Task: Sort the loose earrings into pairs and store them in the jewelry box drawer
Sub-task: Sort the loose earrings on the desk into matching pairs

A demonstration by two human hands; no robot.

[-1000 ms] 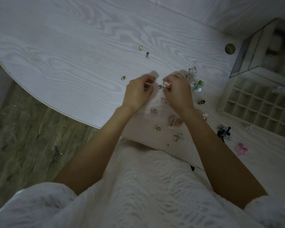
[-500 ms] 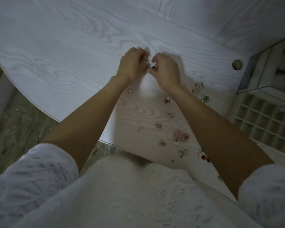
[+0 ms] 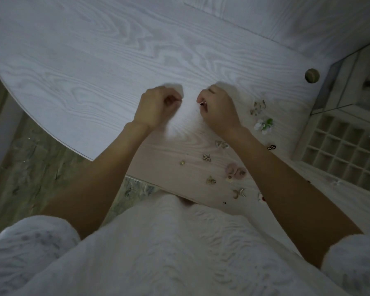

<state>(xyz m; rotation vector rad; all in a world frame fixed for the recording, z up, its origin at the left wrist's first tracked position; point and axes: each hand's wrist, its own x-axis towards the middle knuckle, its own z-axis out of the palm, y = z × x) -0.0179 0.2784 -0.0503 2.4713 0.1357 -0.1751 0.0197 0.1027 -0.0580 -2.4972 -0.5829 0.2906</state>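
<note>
Here, both hands pinch tiny earrings above the table, apart from the sorted pairs.

The right hand has its fingers curled round a small dark-tipped earring; the left hand pinches something too small to name, likely its mate. Such pieces look very light, stiff and slippery, with thin posts that could bend, so a fingertip pinch on the decorative head seems safest. From the hands, loose earrings lie at four to six o'clock: a white-and-green flower pair, a pink round pair, gold crescents. The jewelry box drawer, gridded into open compartments, sits at three to four o'clock, well apart. All rests on a pale wood-grain table with a curved edge; dim, patterned flooring shows at eight o'clock.
</note>
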